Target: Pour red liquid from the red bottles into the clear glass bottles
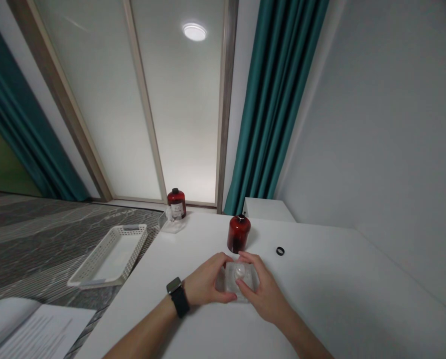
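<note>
Left hand (pixel 204 285) and right hand (pixel 268 299) grip a clear case (pixel 231 279). Table (pixel 320 294) spreads toward 3 o'clock, edge (pixel 114 301) at 9; bottle label (pixel 177 210) at 11 is illegible.

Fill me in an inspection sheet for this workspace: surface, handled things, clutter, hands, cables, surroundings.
Surface: white table, smooth-looking.
Handled things: clear container between both hands; red-brown bottle upright just beyond them.
Clutter: black ring right of that bottle; labelled bottle with black cap and clear tray at the far left corner; white basket and open book past the left edge.
Hands: left hand around the container's left side, wristwatch on that arm; right hand gripping its right part.
Cables: nothing seen.
Surroundings: frosted glass panels, teal curtains, pale wall.
</note>
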{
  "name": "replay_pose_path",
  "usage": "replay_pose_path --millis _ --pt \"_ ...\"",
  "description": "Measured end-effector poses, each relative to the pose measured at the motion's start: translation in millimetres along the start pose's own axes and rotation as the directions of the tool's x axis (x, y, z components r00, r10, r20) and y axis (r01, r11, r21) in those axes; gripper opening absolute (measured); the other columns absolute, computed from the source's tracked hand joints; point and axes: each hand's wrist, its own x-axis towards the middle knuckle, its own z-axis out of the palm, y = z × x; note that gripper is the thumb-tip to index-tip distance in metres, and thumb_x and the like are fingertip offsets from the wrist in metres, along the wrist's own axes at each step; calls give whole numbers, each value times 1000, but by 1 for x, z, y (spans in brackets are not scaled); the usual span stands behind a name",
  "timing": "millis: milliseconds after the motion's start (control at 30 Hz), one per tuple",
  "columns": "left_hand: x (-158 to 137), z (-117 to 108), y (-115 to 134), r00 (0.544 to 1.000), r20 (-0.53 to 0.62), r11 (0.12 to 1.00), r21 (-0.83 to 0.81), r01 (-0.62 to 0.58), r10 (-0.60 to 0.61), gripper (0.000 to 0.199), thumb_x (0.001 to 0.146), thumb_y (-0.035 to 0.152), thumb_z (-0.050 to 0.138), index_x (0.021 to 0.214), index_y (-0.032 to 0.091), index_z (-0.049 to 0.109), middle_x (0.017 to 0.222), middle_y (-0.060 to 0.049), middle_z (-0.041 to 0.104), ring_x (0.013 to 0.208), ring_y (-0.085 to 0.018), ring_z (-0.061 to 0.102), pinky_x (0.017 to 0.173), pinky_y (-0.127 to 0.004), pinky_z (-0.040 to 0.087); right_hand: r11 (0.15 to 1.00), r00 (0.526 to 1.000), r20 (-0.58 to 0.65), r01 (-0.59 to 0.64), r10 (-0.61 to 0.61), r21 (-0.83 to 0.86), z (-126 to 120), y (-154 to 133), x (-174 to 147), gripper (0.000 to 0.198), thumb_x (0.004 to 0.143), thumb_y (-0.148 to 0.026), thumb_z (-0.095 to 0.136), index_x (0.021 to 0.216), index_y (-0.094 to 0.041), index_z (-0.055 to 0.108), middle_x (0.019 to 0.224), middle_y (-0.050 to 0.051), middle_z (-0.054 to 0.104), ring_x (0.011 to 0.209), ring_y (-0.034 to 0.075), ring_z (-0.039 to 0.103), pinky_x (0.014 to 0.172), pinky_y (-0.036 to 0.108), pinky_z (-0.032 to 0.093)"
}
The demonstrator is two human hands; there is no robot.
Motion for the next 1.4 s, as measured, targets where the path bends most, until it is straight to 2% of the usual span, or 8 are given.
replay_pose_path --millis 233,400,567,733,967,1167,1267,1400 --pt "0 -3 2 1000 8 998 54 14 -14 67 63 43 86 117 18 54 112 -9 63 98 -29 59 88 -41 47 1000 999 28 23 -23 2 -14 2 -4 59 80 -13 59 135 -27 46 116 6 64 115 24 60 106 44 43" --pt "-2 -6 1 994 -23 994 -6 -106 106 86 72 47 78 143 23 36 129 -13 54 113 -31 53 100 -46 43 1000 1000 0 29 -29 8 -13 5 -3 58 80 -15 60 135 -26 47 115 6 66 114 24 61 105 44 46" --pt "-6 -7 12 961 -118 968 11 -252 251 70 79 30 67 143 26 40 135 -13 44 125 -32 43 107 -48 38 998 1000 -1 -6 6 64 -4 6 -4 58 82 -18 61 137 -25 44 116 8 66 113 24 62 102 44 47" --pt "-6 -4 22 950 -144 960 93 -265 277 58 77 23 66 133 26 51 139 -12 39 129 -33 39 109 -49 36 989 1000 11 -28 26 144 2 8 -5 66 86 -23 61 145 -27 31 118 8 64 115 24 60 106 47 41" --pt "-5 -3 23 949 -164 961 123 -250 268 53 78 21 65 129 27 52 139 -12 40 129 -33 40 108 -50 37 981 1000 15 -18 15 192 6 12 -6 68 87 -20 57 146 -31 26 123 7 58 123 23 53 113 49 32" --pt "-5 -2 23 946 -168 959 100 -264 277 53 78 18 65 129 27 53 138 -11 40 129 -32 39 109 -48 36 964 1000 -3 -26 28 265 9 16 -5 68 87 -24 60 147 -30 27 115 6 60 120 24 54 113 48 33" --pt "-5 -3 20 948 -159 961 38 -274 277 48 83 24 61 131 26 53 139 -12 40 130 -33 38 109 -50 34 944 999 27 -43 36 329 10 18 -4 72 88 -26 61 149 -31 22 121 8 60 124 24 52 114 50 29" --pt "-3 -7 17 952 -126 950 -113 -292 278 43 95 47 47 131 25 57 139 -13 40 132 -34 36 111 -53 30 924 998 22 -64 60 377 12 21 -3 75 86 -31 66 149 -30 25 115 7 61 121 25 54 114 50 29"
